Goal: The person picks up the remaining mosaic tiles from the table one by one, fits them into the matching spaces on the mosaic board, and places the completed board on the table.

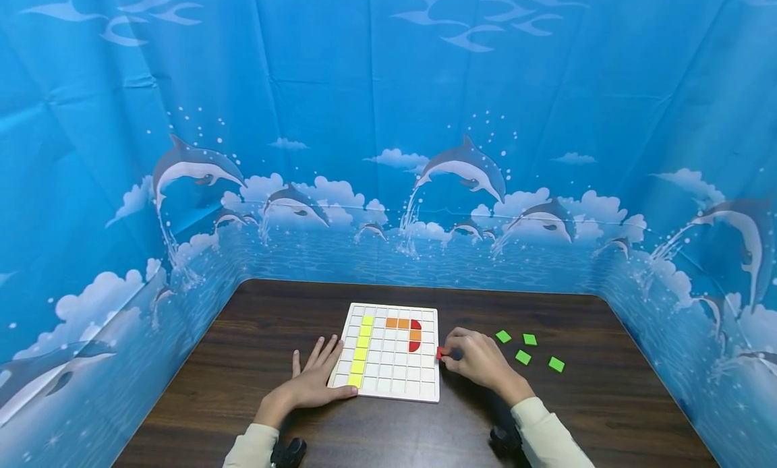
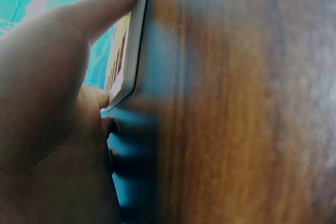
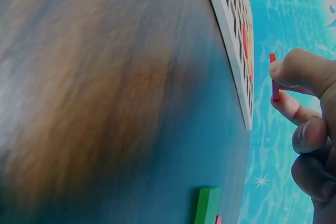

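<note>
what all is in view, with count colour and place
table: 1, dark brown, lower head view
backdrop: 1, blue, behind and beside the table
printed dolphins: many, grey-white, on backdrop
board: 1, white grid, on the table
yellow tiles: 6, yellow, board's left side
orange tiles: 3, orange, board's upper right
rounded red tiles: 2, red, board's upper right
held red tile: 1, red, beside the board
green tiles: 4, green, right of the board
unidentified red sliver: 1, red, right wrist view's bottom
wrist devices: 2, black, bottom of head view
sleeves: 2, pale, on arms
left hand: 1, bare, touching the board's corner
right hand: 1, bare, pinching the held red tile
</note>
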Tool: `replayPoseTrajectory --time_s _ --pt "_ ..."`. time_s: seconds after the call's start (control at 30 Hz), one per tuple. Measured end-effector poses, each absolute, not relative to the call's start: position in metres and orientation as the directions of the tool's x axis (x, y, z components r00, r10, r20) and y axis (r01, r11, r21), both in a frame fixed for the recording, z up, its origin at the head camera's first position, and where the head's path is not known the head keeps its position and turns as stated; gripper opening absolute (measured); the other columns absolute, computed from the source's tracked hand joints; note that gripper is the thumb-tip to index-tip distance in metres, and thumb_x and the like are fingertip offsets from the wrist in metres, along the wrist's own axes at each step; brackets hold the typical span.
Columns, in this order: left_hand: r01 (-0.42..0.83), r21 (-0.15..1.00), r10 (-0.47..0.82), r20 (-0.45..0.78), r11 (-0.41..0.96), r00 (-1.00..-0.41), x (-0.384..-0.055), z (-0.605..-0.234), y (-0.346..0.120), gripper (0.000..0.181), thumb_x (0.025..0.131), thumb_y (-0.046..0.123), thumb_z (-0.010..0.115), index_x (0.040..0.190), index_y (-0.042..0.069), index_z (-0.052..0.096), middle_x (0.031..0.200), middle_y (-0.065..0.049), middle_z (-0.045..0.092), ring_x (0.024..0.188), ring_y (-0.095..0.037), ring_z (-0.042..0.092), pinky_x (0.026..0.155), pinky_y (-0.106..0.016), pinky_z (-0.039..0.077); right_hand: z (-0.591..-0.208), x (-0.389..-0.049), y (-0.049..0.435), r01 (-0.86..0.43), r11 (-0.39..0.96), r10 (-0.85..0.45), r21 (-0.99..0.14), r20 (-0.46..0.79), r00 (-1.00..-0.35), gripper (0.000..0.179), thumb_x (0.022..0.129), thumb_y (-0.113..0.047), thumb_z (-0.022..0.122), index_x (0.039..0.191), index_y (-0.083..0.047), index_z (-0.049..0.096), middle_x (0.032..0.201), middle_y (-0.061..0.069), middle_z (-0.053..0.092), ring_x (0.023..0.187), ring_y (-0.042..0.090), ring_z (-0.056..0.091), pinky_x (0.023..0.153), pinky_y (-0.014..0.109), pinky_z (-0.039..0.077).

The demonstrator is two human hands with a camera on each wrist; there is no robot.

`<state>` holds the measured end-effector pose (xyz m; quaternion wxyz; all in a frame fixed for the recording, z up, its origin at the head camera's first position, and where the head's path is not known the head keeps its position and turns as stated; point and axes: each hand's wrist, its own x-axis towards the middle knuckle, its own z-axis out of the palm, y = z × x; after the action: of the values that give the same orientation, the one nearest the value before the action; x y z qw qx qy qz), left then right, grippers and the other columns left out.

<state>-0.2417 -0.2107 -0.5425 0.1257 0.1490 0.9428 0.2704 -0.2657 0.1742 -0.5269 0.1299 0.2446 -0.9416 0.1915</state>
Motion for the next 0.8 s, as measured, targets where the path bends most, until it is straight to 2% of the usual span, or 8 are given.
replayPoseTrajectory --time_s 0.2,0.37,0.8 --pt "0.220 0.523 0.351 -0.165 0.823 -0.922 -0.242 -0.542 -0.210 0.115 0.090 0.072 0.069 0.173 0.012 0.016 0.181 -0.013 0.007 0.167 -0.043 -0.005 0.117 -0.081 -0.020 -0.523 -0.270 0.166 -0.524 0.797 -0.424 -0.302 0.338 -0.840 0.011 0.085 -0.022 0.090 0.082 -0.024 0.079 0.104 -0.006 0.075 0.075 0.004 0.059 0.063 0.023 0.049" --pt "0.228 0.551 0.361 -0.144 0.803 -0.922 -0.242 -0.545 -0.212 0.116 0.090 0.076 0.067 0.173 0.013 0.017 0.181 -0.014 0.008 0.166 -0.044 -0.005 0.117 -0.081 -0.020 -0.520 -0.273 0.158 -0.516 0.799 -0.423 -0.308 0.322 -0.847 0.010 0.085 -0.024 0.090 0.083 -0.025 0.080 0.104 -0.007 0.075 0.077 0.005 0.059 0.064 0.023 0.048" --pt "0.249 0.530 0.350 -0.097 0.810 -0.932 -0.248 -0.564 -0.216 0.117 0.087 0.082 0.064 0.173 0.018 0.015 0.182 -0.010 0.008 0.167 -0.041 -0.005 0.117 -0.082 -0.019 -0.518 -0.282 0.141 -0.544 0.776 -0.461 -0.319 0.300 -0.835 0.005 0.087 -0.025 0.088 0.086 -0.023 0.084 0.108 -0.003 0.077 0.085 0.014 0.068 0.070 0.029 0.053"
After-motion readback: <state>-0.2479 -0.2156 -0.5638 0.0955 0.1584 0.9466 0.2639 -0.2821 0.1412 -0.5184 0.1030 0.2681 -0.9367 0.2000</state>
